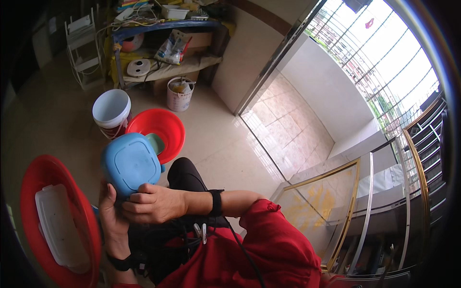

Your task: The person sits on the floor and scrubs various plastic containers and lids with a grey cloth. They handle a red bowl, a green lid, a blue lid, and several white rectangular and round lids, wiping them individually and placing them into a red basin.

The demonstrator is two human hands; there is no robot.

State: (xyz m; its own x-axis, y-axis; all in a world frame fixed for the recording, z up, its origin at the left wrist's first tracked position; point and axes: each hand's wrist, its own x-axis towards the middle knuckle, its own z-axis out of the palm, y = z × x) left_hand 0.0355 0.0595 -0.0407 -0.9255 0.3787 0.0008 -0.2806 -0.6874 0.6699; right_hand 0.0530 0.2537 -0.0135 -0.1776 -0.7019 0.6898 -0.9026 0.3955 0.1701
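Note:
A light blue plastic container (134, 162) with rounded corners is held in front of me, its flat underside facing the camera. My left hand (114, 219) grips its lower left edge, thumb up along the side. Curled fingers of my right hand (156, 204) press against the near edge; the fingertips are partly hidden. Behind the container is a round red plastic basin (174, 135) on the floor, with a green item (155, 144) inside. A larger red tub (30, 201) at the left holds translucent white plastic pieces (59, 219), perhaps lids or boxes.
A white bucket (111, 108) stands beside the round basin. Farther back are a smaller bucket (179, 99) and a cluttered shelf (169, 25). A white rack (83, 54) is at the upper left. A sliding-door track (264, 154) and gold-framed glass panel (320, 205) lie to the right.

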